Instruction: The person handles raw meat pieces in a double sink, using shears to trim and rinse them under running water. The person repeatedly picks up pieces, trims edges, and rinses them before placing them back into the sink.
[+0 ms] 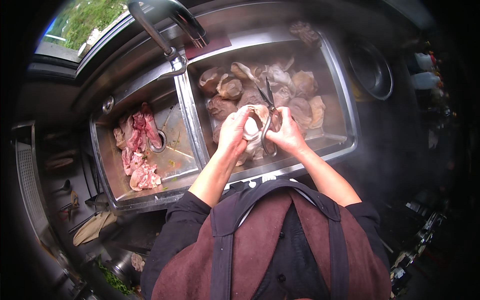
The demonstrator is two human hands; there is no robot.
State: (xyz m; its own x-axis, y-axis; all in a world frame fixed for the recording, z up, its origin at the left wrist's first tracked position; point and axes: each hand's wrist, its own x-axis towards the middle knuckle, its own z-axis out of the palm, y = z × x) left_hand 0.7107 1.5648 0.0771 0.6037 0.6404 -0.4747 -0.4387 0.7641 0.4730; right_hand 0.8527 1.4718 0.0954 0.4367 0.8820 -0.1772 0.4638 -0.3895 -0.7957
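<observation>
My left hand (pixel 233 135) grips a pale, hollow piece of offal (pixel 255 137), which looks like an animal stomach. Its opening faces up, with a white part showing inside. My right hand (pixel 287 131) holds kitchen scissors (pixel 267 95) beside this opening. Their dark blades point away from me and stand slightly apart; one curved handle loop sticks out below my right thumb. Both hands are over the right basin (pixel 330 108) of a steel sink. Several similar pouches (pixel 221 107) lie heaped in that basin beyond my hands, some greyish brown, others cream.
Raw pink meat pieces (pixel 138 129) lie in the left basin (pixel 187 153), partly around its drain (pixel 159 141). A chrome faucet (pixel 176 62) rises behind the divider (pixel 191 112). Another piece (pixel 304 32) rests on the far rim. A round metal bowl (pixel 371 71) stands right. Steam blurs the right side.
</observation>
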